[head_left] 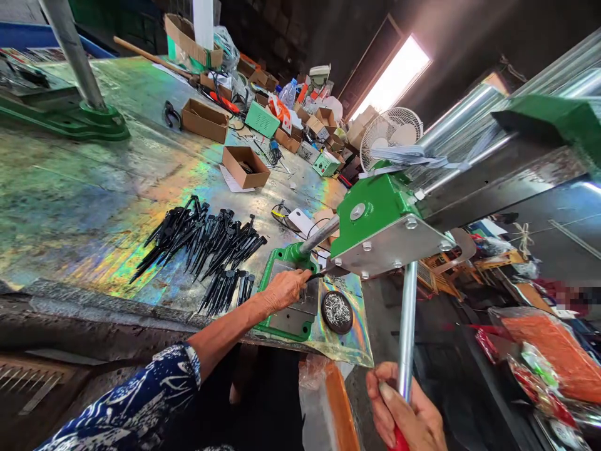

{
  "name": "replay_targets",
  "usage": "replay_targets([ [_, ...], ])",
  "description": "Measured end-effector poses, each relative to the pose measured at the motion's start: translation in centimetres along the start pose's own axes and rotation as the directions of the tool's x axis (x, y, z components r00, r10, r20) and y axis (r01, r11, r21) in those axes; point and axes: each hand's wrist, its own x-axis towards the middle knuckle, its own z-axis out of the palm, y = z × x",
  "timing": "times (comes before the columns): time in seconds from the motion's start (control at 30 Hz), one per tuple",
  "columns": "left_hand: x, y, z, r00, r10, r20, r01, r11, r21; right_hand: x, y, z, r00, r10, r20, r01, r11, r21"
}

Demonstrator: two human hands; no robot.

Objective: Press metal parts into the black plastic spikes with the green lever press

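Black piece (318, 275): held at the fingertips of the left hand (290, 289), above the green press base (284, 332).
Left grip: pinched around it.
Lever (407, 332): clasped in the right hand's (409, 410) curled fingers.

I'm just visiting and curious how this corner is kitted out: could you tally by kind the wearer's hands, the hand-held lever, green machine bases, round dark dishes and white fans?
Hands: 2 (left hand, right hand)
Lever: 1
Green bases: 2 (near base, far base)
Round dish: 1
White fan: 1
Total: 7
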Motion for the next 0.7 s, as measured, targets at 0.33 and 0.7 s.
replay_targets([
  [0.33,0.0,0.1,0.1,1.000,-0.010,-0.001,0.010,1.000,-0.026,2.9,3.4,1.5,0.985,-0.169,-0.022,0.165,0.978,-0.130],
  [0.7,-0.5,0.8,-0.6,0.998,-0.039,0.045,0.040,0.999,-0.020,4.2,3.6,0.5,0.992,-0.123,-0.031,0.096,0.888,-0.449],
])
